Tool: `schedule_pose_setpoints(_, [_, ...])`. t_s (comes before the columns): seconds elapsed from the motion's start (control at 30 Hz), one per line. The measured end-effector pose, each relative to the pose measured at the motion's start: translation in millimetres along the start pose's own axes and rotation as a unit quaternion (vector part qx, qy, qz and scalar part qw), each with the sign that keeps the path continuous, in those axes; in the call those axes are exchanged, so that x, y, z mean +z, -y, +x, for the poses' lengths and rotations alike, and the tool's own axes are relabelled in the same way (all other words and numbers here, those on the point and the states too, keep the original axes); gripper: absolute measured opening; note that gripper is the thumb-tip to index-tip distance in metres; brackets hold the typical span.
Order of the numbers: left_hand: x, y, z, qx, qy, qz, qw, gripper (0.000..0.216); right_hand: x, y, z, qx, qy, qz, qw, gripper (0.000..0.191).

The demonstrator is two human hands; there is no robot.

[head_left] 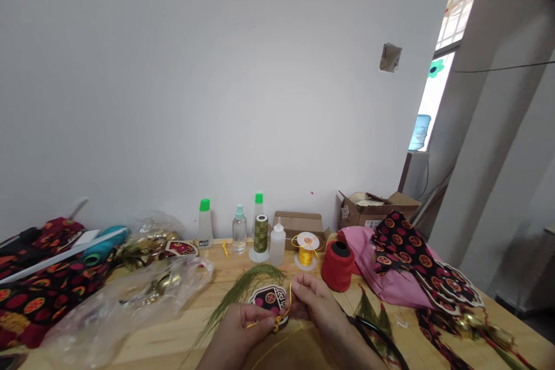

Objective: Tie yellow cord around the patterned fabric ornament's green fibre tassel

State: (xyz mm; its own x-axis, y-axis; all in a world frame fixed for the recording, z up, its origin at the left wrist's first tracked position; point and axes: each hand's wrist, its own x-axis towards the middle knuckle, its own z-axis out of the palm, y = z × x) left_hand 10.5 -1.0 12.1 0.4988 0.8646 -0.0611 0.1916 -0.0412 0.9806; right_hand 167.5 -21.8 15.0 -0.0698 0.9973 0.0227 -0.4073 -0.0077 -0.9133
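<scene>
My left hand (pixel 241 329) pinches a yellow cord (pixel 277 319) low in the middle of the view, fingers closed. Just to its right, my right hand (pixel 315 302) is closed on the same cord and on a small patterned fabric piece (pixel 267 298), black with red dots and a white edge. The two hands touch over the wooden table (pixel 173 338). A bundle of green threads (pixel 243 289) fans out from under the fabric piece toward the left.
Behind the hands stand a yellow cord spool (pixel 306 253), a red thread spool (pixel 337 265), an olive spool (pixel 261 233) and several small bottles (pixel 239 229). A clear plastic bag (pixel 125 300) and patterned cloth (pixel 34 289) lie left; pink cloth (pixel 381 277) and more patterned pieces (pixel 433 277) lie right. Cardboard boxes (pixel 373 208) stand at the back.
</scene>
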Motion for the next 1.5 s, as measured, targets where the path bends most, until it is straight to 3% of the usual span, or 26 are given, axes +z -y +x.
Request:
schedule_pose_setpoints(0.5, [2, 7, 2, -0.007, 0.004, -0.056, 0.998, 0.030, 0, 6, -5, -0.002, -0.050, 0.061, 0.997, 0.024])
schedule_pose_setpoints(0.83, [5, 8, -2, 0.011, -0.066, -0.030, 0.997, 0.024, 4, -1, -5, 0.010, -0.034, 0.103, 0.994, 0.023])
schedule_pose_setpoints(1.07, [7, -5, -7, 0.036, -0.023, -0.003, 0.999, 0.022, 6, -3, -5, 0.029, -0.034, 0.087, 0.995, 0.026])
schedule_pose_setpoints(1.3, [10, 4, -4, 0.036, -0.052, -0.038, 0.997, 0.022, 10, -3, -5, 0.040, -0.036, 0.112, 0.992, 0.025])
schedule_pose_setpoints(1.5, [12, -3, -8, 0.058, 0.022, -0.044, 0.997, 0.023, 10, -3, -6, 0.050, -0.035, 0.113, 0.992, 0.027])
